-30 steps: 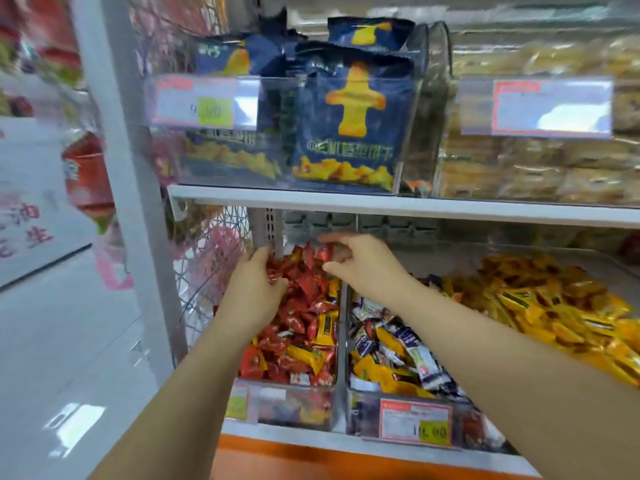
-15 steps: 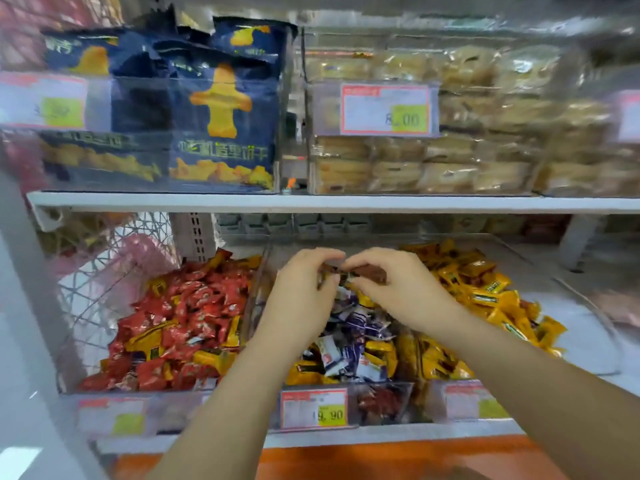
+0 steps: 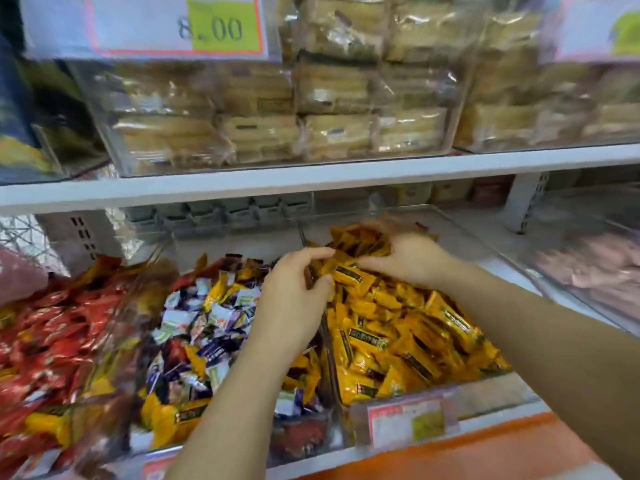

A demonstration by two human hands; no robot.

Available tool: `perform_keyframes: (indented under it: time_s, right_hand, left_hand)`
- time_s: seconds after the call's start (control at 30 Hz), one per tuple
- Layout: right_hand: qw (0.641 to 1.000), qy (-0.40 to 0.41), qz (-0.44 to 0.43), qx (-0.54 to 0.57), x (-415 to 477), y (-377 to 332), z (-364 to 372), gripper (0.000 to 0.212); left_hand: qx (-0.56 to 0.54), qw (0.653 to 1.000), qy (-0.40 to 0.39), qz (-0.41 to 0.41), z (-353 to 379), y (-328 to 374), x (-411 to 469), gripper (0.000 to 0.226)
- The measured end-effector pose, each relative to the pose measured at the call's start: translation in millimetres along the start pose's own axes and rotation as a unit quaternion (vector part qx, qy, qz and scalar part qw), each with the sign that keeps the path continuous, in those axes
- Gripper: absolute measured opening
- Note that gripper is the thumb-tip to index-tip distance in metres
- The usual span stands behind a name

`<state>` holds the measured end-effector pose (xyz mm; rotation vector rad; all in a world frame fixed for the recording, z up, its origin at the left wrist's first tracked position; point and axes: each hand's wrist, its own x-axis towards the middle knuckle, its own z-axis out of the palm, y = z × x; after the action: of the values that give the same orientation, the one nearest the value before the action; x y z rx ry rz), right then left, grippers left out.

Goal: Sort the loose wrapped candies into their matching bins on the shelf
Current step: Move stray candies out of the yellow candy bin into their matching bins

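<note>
1. Left hand [image 3: 294,299]: over the clear divider between the middle bin [image 3: 304,434] and the right bin [image 3: 485,393]. Thumb and forefinger are curled to a narrow gap and pinch the end of a wrapper among the yellow candies [image 3: 398,327].
2. Right hand [image 3: 412,259]: at the rear of the right bin, fingers curled round a bunch of yellow candies (fingertips blurred). The thumb rests on a piece with a dark label.
3. Yellow candies: heaped in the right bin, filling it from front wall to back.
4. Mixed candies [image 3: 207,323]: white, purple and yellow wrappers in the middle bin.
5. Red candies [image 3: 52,334]: in the bin at far left, with a few yellow pieces among them.
6. Upper shelf [image 3: 311,178]: carries a clear box of pale wrapped pastries [image 3: 332,133] with a price label [image 3: 173,26] reading 8.00.
</note>
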<state>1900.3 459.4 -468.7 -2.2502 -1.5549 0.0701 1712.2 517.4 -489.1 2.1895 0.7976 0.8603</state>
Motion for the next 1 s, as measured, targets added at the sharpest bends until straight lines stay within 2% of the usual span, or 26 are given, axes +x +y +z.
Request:
perform_keyframes:
  time_s: [0.13, 0.23, 0.37, 0.5, 0.67, 0.87, 1.0]
  right_hand:
    - [0.998, -0.002, 0.046, 0.05, 28, -4, 11, 0.066]
    - [0.999, -0.051, 0.01, 0.009, 28, -8, 17, 0.061]
    - [0.992, -0.076, -0.079, -0.067, 17, -6, 14, 0.056]
    - [0.987, -0.084, -0.107, -0.083, -4, 0, 6, 0.04]
    - [0.984, -0.103, -0.11, -0.098, -32, 2, -1, 0.036]
    - [0.988, -0.081, -0.12, -0.061, -66, 9, -9, 0.028]
    - [0.994, 0.037, -0.106, -0.007, -72, 6, -16, 0.014]
  left_hand:
    - [-0.051, 0.999, 0.003, -0.011, 2, -5, 6, 0.031]
    - [-0.068, 0.998, -0.007, -0.014, 2, -8, 9, 0.032]
    - [-0.053, 0.998, -0.013, -0.01, 0, -9, 12, 0.032]
    - [-0.057, 0.998, -0.017, -0.003, -1, -9, 8, 0.031]
    - [-0.047, 0.999, -0.019, 0.004, -3, -9, 5, 0.028]
    - [-0.053, 0.998, -0.024, 0.01, -3, -12, 0, 0.025]
    - [-0.055, 0.998, -0.027, 0.017, -6, -10, -3, 0.025]
